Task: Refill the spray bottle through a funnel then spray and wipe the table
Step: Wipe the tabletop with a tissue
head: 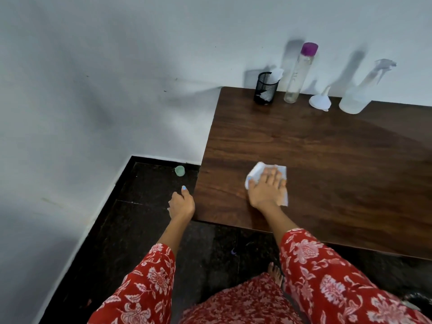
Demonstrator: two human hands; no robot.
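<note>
my right hand (266, 188) is flat, fingers spread, pressing the white cloth (257, 171) onto the table (327, 160) near its left edge, left hand (181, 204) hanging loosely curled off the corner, holding nothing

no readable text, labels, brands or numbers anywhere

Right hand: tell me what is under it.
The right hand lies flat, fingers spread, on a white cloth on the brown table. The cloth's edges show around the hand; its middle and the wood beneath are covered, so wetness there cannot be seen.
</note>
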